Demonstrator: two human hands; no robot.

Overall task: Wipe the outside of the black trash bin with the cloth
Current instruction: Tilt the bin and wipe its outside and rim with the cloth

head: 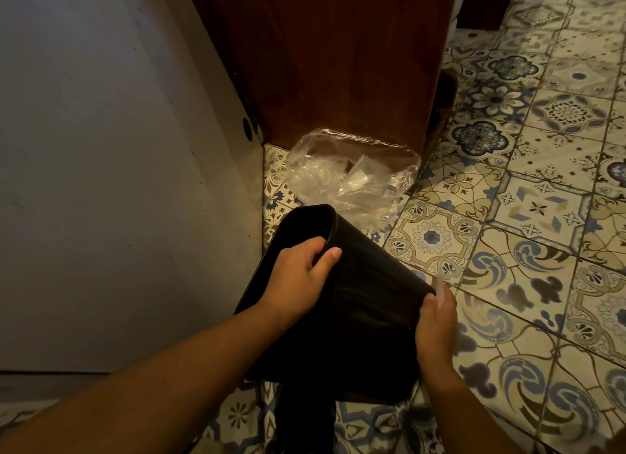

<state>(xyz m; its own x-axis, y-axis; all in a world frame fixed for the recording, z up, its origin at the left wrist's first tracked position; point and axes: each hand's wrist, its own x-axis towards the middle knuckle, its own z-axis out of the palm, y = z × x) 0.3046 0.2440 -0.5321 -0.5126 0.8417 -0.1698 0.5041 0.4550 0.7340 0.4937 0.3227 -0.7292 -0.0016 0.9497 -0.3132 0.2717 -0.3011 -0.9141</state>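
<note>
The black trash bin is held tilted above the floor, its open mouth facing up and away to the left. My left hand grips the rim, fingers hooked inside and thumb on the outer wall. My right hand presses against the bin's right side near its lower corner. A small pale, blurred bit of cloth sticks out above the right hand's fingers; the remainder is hidden in the hand.
A crumpled clear plastic bag lies on the patterned tile floor just beyond the bin, against a brown wooden cabinet. A pale wall or panel fills the left side. Something dark hangs below the bin.
</note>
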